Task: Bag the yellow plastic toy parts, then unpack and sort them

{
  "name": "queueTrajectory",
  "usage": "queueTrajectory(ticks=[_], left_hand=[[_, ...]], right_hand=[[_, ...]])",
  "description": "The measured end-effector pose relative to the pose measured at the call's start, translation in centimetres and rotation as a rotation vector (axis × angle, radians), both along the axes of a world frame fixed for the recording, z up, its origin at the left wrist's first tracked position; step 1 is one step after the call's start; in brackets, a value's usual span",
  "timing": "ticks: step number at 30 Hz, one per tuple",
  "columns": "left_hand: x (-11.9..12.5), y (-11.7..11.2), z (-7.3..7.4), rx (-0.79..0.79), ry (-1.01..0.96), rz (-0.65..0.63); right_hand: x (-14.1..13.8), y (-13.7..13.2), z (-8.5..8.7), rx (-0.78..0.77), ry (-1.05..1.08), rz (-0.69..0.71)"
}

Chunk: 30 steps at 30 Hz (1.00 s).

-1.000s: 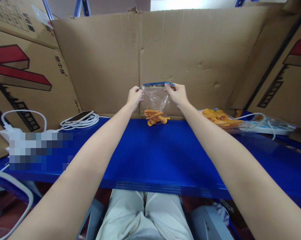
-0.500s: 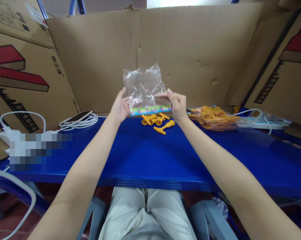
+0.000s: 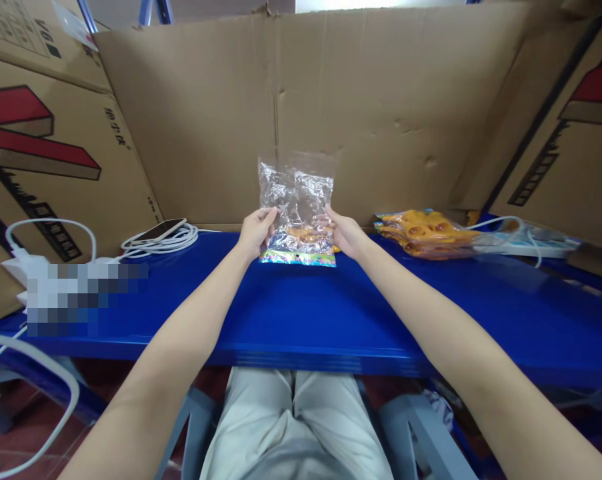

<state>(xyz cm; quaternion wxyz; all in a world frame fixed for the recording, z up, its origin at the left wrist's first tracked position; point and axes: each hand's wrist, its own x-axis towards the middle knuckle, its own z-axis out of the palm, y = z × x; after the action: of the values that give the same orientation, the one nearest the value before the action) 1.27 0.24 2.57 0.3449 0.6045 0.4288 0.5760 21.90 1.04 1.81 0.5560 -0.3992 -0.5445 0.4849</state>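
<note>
We see a clear bag [image 3: 297, 187] stretched between the fingers of the left hand [image 3: 255, 233] and the right hand [image 3: 348, 232], each set pinching its own side edge below mid-height, thumb toward us. The bag's long axis runs up and down: its transparent end rises above the fingers and its colourful printed strip [image 3: 298, 258] hangs below them. Neither hand is nearer to it, since both touch it. Yellow pieces [image 3: 309, 235] show through the plastic between and slightly below the fingers; one tip peeks past the right edge just under the right hand, so we judge that they lie behind the bag on the blue surface [image 3: 311, 307], with the plastic between them and us. Whether the strip touches the surface, we cannot tell. Farther right of the right hand's fingers sits a filled packet [image 3: 425, 233] of similar pieces, then a white power strip [image 3: 525, 247]. Well left of the left hand's fingers, a phone [image 3: 159, 230] rests on a coiled white cable [image 3: 163, 247]. Beyond all the fingers, a cardboard panel [image 3: 381, 100] closes off the far side.
</note>
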Motion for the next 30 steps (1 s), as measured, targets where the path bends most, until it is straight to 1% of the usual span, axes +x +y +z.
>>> queueTrajectory(ticks=[2,4,8,10,15,20,23,25,30], left_hand=[[0.1,-0.4,0.1,-0.002,0.050,0.028],[0.2,-0.5,0.2,-0.011,0.057,0.083],[0.0,-0.2,0.1,0.027,0.033,0.163],[-0.1,0.0,0.0,0.055,0.036,0.166],[-0.1,0.3,-0.2,0.099,0.035,0.125],[-0.1,0.5,-0.2,0.118,0.008,0.101],[-0.3,0.4,-0.1,0.112,0.002,0.095],[-0.4,0.2,0.0,0.102,0.011,0.084],[-0.6,0.0,0.2,0.076,0.021,0.005]], right_hand=[[-0.4,-0.4,0.0,0.005,0.083,-0.023],[-0.7,-0.6,0.1,0.043,0.134,-0.070],[-0.8,-0.7,0.3,0.137,0.114,-0.184],[-0.8,-0.7,0.3,0.169,0.086,-0.237],[-0.6,-0.6,0.2,0.196,0.063,-0.306],[0.0,-0.2,0.1,0.192,0.064,-0.282],[0.2,0.0,0.2,0.180,0.120,-0.295],[0.2,0.1,0.3,0.164,0.158,-0.275],[0.3,0.5,0.3,0.092,0.204,-0.212]])
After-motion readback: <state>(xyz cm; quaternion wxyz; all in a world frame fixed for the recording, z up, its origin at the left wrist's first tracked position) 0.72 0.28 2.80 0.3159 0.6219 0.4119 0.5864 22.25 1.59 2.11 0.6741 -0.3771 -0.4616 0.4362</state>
